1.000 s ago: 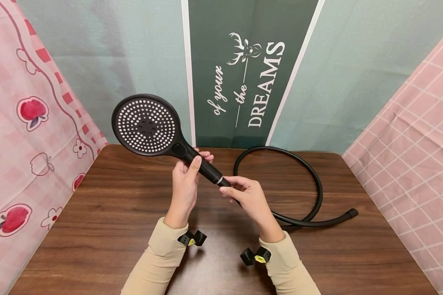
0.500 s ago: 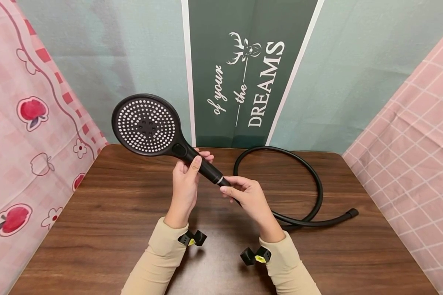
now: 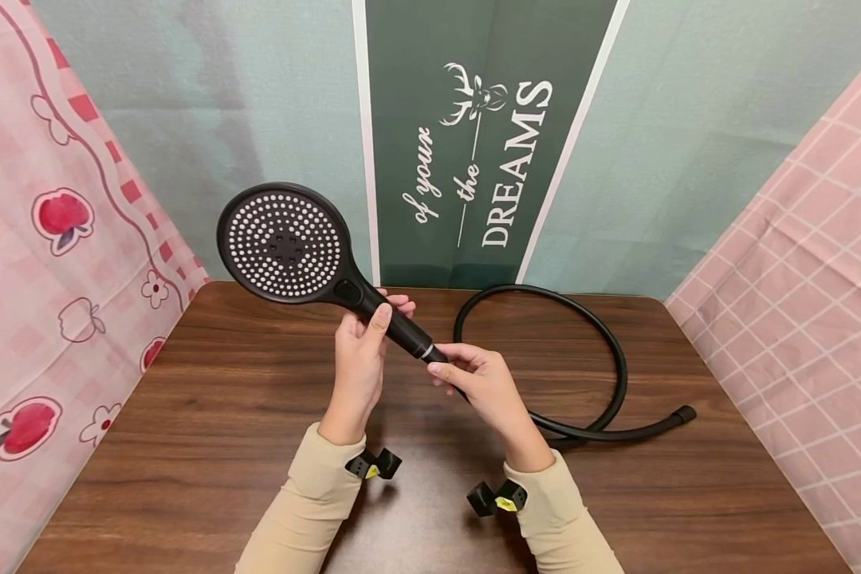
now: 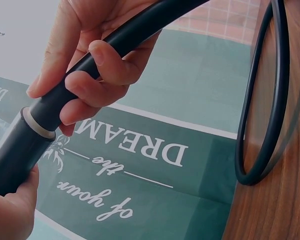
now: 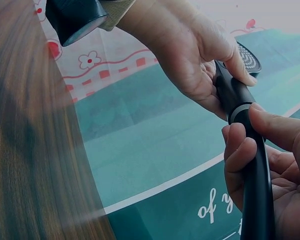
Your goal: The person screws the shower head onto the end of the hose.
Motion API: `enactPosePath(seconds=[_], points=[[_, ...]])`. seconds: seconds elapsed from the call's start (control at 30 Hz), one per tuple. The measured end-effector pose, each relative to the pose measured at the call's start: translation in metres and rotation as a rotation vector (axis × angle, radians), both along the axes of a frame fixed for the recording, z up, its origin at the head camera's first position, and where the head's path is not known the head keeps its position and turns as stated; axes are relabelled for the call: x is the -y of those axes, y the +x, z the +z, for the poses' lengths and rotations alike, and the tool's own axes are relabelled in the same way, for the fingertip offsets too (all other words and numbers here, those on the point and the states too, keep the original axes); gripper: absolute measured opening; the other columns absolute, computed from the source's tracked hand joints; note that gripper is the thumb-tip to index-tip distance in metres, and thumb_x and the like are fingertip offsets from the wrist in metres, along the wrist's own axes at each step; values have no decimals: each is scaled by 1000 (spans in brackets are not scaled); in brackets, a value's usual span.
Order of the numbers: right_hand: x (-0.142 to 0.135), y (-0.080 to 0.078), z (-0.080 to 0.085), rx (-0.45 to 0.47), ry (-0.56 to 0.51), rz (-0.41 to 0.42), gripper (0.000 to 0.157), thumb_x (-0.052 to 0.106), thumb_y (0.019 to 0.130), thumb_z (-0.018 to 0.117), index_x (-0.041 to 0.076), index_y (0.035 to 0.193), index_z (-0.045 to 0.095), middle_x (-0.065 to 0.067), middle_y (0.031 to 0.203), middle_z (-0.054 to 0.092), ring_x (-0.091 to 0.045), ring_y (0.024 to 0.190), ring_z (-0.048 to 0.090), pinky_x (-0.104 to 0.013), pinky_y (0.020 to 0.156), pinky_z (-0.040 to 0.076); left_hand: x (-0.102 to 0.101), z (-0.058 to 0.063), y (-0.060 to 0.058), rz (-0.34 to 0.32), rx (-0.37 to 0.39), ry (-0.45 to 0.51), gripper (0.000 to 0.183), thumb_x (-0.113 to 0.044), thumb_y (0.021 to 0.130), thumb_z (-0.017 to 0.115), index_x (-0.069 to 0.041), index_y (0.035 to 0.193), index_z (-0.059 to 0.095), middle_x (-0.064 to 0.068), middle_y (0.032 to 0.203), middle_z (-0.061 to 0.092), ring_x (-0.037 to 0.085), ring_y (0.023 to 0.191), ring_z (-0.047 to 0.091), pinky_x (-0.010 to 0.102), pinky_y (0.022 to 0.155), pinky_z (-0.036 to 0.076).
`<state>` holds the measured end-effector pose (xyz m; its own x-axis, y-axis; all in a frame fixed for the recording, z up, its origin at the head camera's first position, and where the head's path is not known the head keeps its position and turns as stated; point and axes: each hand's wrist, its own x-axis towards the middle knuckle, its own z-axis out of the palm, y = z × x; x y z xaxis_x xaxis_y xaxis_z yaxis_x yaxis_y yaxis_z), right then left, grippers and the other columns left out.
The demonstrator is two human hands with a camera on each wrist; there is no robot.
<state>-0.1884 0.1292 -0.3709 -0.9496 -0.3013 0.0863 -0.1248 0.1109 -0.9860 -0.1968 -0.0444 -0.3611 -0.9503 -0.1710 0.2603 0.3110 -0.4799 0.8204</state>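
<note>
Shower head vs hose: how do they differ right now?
Shape: the shower head has a broad round face with white dots; the hose is a plain slim tube.
Pose: the shower head is held up at a slant; the hose runs down to a loop on the table.
Hold: left grip on the shower head's handle, right grip on the hose's upper end.
Shared: both black, meeting at a pale ring.

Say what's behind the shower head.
In the head view, the teal backdrop and wooden table show behind the shower head; the left hand curls fingers behind its handle. Whatever its face covers cannot be seen.
</note>
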Motion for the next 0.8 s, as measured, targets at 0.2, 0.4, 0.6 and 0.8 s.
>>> enactPosePath(seconds=[0.2,0.4,0.6,0.8], points=[[0,0,0,0,4,7,28,6,90,71,-5,115,69,-19,82,69,-7,65,63,-23,57,54,0,0,0,-3,-4,0,32,-8,103,49,8,130,40,-2,103,72,11,100,72,30,102,54],[0,0,1,15,8,19,27,7,91,70,-5,116,68,-22,84,68,-7,66,62,-20,57,52,0,0,0,-2,-3,5,26,-8,103,49,3,126,44,-1,102,72,11,100,72,29,102,54],[-1,0,1,16,15,25,27,8,93,68,-5,117,68,-5,80,68,-8,67,63,-20,58,53,0,1,1,-1,1,2,23,-8,103,49,0,125,45,-1,102,73,10,100,72,29,101,54],[0,0,-1,3,26,-4,28,10,92,70,-2,117,69,-13,85,72,-9,68,68,-21,58,54,1,0,-1,-4,-3,8,27,-8,103,49,4,127,43,-2,102,73,11,100,72,30,102,54]])
